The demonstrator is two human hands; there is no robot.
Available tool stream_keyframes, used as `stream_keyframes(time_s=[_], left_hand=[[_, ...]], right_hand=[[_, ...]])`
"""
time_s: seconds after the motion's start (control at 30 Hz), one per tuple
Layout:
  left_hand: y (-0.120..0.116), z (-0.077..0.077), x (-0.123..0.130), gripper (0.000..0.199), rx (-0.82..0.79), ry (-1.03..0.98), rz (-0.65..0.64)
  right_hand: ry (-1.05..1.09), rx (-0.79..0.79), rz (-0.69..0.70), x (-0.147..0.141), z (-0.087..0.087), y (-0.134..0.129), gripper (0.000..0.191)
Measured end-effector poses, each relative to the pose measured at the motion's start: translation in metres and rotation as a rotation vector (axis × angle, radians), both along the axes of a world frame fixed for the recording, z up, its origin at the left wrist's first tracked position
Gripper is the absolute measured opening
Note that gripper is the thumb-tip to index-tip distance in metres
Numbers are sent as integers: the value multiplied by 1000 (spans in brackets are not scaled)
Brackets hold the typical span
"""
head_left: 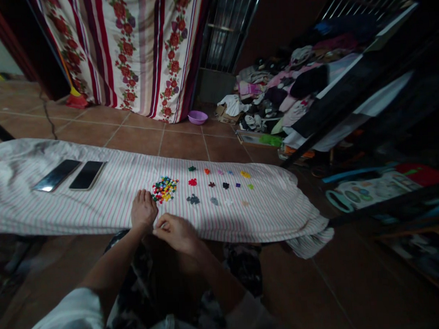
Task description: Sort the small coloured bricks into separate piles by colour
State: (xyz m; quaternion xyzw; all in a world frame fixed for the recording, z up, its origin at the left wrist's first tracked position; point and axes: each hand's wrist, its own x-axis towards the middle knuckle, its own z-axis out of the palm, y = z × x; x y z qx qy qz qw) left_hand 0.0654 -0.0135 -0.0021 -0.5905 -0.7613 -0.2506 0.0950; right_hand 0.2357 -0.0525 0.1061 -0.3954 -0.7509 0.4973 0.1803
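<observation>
My left hand (144, 210) rests on the striped cloth with its fingers laid down, right beside a mixed pile of small colourful pieces (165, 188). Just right of it, near the cloth's front edge, my right hand (177, 232) is closed with thumb and forefinger together; what it may hold is too small to tell. Small single-colour groups lie in rows right of the pile. Among them are red pieces (192, 182), dark grey pieces (193, 199), black pieces (226, 185), orange pieces (207, 171), yellow pieces (245, 174) and dark green pieces (192, 168).
Two phones, one (58, 175) and another (87, 175), lie at the left on the striped cloth (108, 208). Beyond are a floral curtain (127, 57), a purple basin (197, 117) and a broom (77, 99). Heaped clothes (274, 92) and a dark metal bar (313, 136) stand right.
</observation>
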Motion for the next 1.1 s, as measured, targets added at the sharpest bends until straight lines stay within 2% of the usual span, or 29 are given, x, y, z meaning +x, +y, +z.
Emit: stream_keyframes(time_s=[0.07, 0.13, 0.3, 0.4, 0.77, 1.1], left_hand=[[0, 0, 0, 42, 7, -3, 0], [0, 1, 1, 41, 15, -10, 2], [-1, 4, 2, 40, 3, -4, -4], [-2, 6, 2, 41, -4, -2, -2], [-1, 6, 4, 41, -10, -13, 23], [0, 3, 4, 38, 27, -60, 12]], right_hand=[[-85, 59, -186, 1, -16, 26, 6], [-144, 129, -262, 1, -26, 48, 13], [-268, 361, -305, -10, -38, 81, 21], [-362, 397, -299, -21, -41, 93, 25], [-545, 371, -293, -38, -42, 106, 21], [-497, 377, -306, -41, -49, 108, 15]])
